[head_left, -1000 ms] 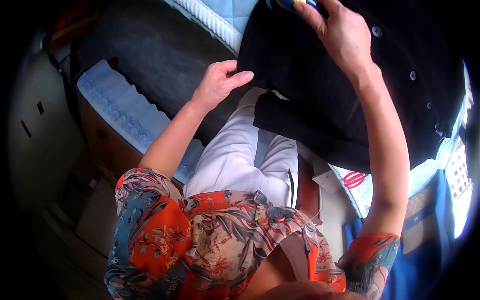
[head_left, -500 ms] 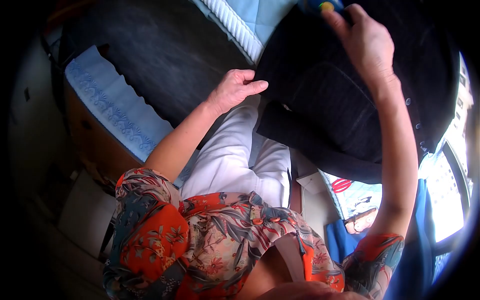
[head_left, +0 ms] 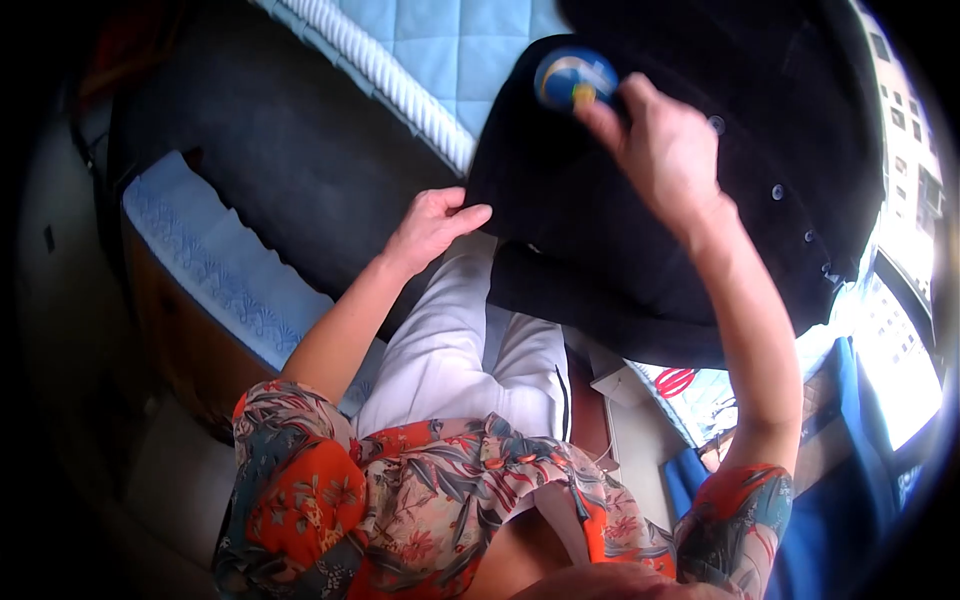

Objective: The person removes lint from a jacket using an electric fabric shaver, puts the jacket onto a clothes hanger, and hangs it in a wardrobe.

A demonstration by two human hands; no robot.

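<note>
- Progress, at a guess: somewhere in the middle, with no clear sign of a finished area.
- Gripped a blue round tool (head_left: 573,78) with a yellow spot in the right hand (head_left: 660,150), fingers curled over it, and pressed it onto the upper left part of the dark garment (head_left: 620,250).
- Pinched the garment's near left edge with the left hand (head_left: 432,228), thumb and fingers pressed together on the cloth, seemingly to keep it taut.
- Had the dark garment laid out across the light blue quilted bed (head_left: 450,40), its lower hem hanging over the white trousers (head_left: 450,340) on the lap.
- Could see the row of buttons (head_left: 777,191) down the garment's right side, well apart from the tool.
- Could not tell from the cloth which parts had already been gone over: no visible difference between the patch under the tool and the rest.
- Judged as done: garment spread out, edge held, tool in contact with the cloth.
- Judged as left: most of the front, namely the middle, the button side and the lower hem, all away from the tool.
- Could not make out what sort of tool it was beyond its round, blue and yellow shape.
</note>
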